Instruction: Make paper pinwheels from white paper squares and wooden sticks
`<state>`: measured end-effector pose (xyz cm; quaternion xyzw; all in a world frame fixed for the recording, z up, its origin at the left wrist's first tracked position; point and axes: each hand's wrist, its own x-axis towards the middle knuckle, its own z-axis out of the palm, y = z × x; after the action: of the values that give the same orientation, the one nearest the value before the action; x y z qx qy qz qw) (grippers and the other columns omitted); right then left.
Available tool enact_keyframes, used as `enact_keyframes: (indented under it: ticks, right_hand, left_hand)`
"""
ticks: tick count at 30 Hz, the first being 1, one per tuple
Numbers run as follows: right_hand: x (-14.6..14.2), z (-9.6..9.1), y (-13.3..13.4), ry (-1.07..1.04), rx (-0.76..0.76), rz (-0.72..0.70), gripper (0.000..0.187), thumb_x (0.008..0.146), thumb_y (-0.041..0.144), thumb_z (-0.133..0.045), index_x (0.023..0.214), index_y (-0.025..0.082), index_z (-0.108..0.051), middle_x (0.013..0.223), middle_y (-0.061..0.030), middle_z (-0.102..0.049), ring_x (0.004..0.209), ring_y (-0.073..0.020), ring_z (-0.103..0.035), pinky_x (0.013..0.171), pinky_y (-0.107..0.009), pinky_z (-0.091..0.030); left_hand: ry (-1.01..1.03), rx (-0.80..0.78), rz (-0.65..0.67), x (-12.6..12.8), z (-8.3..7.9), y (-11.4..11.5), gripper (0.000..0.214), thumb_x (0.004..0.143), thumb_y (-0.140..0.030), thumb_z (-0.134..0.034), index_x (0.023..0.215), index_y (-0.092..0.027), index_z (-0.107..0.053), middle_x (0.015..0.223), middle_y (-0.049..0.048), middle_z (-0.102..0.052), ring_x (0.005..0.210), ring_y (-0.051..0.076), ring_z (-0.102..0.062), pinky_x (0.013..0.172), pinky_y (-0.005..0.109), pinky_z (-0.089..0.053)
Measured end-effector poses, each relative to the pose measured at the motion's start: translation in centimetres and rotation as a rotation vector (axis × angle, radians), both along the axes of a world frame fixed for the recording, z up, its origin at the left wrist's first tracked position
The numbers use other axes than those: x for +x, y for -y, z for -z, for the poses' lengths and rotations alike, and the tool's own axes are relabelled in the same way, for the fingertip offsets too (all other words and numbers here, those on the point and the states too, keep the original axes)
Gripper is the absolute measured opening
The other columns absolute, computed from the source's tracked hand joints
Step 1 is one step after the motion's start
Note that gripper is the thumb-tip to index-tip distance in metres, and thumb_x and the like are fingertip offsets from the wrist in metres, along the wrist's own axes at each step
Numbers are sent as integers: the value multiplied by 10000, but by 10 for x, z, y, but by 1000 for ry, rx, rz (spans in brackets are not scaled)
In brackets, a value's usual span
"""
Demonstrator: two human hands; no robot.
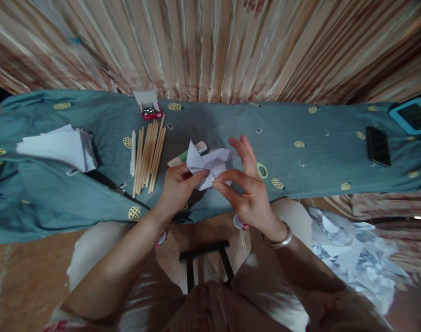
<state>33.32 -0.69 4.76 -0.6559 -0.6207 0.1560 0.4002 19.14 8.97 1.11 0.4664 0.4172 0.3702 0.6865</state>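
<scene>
Head cam: L hand (178, 189) clamped on folded paper (212, 162); R hand (249, 196) pinches tiny item (213, 180) (unclear) nr its ctr; sticks (148, 159) nearby.

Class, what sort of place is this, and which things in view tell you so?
Probably a room in a home, used as a makeshift workspace: a patterned cloth covers the long work surface, a pleated curtain hangs behind it, and loose wooden sticks lie on the cloth.
</scene>
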Motion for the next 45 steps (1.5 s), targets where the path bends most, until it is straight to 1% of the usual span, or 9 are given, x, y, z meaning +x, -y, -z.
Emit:
enact_keyframes:
  ticks: [2,6,10,13,25,29,33,37,45]
  right_hand:
    - [0,6,-2,2,-2,-12,100,922,336,-623,915,289,-710,1526,37,-449,1545,-337,-121,1216,-641,-238]
    - [7,15,-7,-6,113,-69,99,925,326,-627,880,262,-688,1577,69,-386,1546,-308,-138,1237,-593,-222]
    - [10,18,-9,-19,167,-92,57,913,289,-645,870,263,-671,1600,91,-351,1539,-291,-180,1235,-545,-266]
    - [9,18,-10,-42,158,-94,41,901,281,-661,862,272,-669,1602,102,-347,1534,-286,-204,1227,-535,-294]
    - [10,18,-9,-143,119,-123,51,905,250,-651,876,274,-685,1583,80,-381,1538,-275,-191,1241,-554,-236]
    - [9,18,-10,-137,120,-123,50,896,241,-666,859,271,-682,1575,78,-393,1536,-276,-200,1241,-537,-249]
    - [10,20,-9,-118,110,-114,60,889,216,-668,871,270,-684,1579,78,-386,1539,-274,-186,1259,-523,-208]
    - [11,22,-10,-125,107,-111,55,883,222,-676,863,273,-686,1579,82,-384,1539,-272,-190,1260,-538,-190]
    - [11,19,-10,-131,94,-112,57,890,213,-665,860,259,-681,1564,63,-413,1534,-267,-208,1256,-497,-210]
  left_hand:
    - [15,-7,33,-1,1,3,180,599,-285,-863,709,-170,-778,744,42,-760,641,181,-664,625,287,-521]
    - [12,-64,98,-5,-2,5,238,610,-336,-860,764,-170,-784,780,29,-772,660,159,-664,649,271,-520]
    - [37,-107,135,-7,-5,6,270,607,-357,-863,781,-166,-786,795,31,-781,658,150,-665,652,258,-520]
    - [38,-125,138,-7,-5,6,280,596,-360,-871,782,-168,-787,798,35,-783,662,156,-672,647,257,-521]
    - [18,-94,134,-8,-2,7,349,573,-391,-882,799,-148,-776,803,43,-775,695,177,-686,672,283,-538]
    - [18,-81,141,-8,-1,7,307,591,-371,-873,793,-158,-781,788,37,-777,675,169,-684,660,274,-538]
    - [25,-75,134,-7,0,6,280,578,-352,-880,770,-169,-788,782,33,-779,651,160,-677,647,269,-538]
    - [27,-55,137,-8,1,6,289,579,-377,-886,758,-175,-785,762,28,-774,647,164,-679,650,276,-542]
    - [-7,-40,141,-9,4,5,323,588,-412,-883,783,-174,-783,765,31,-772,670,177,-687,654,288,-547]
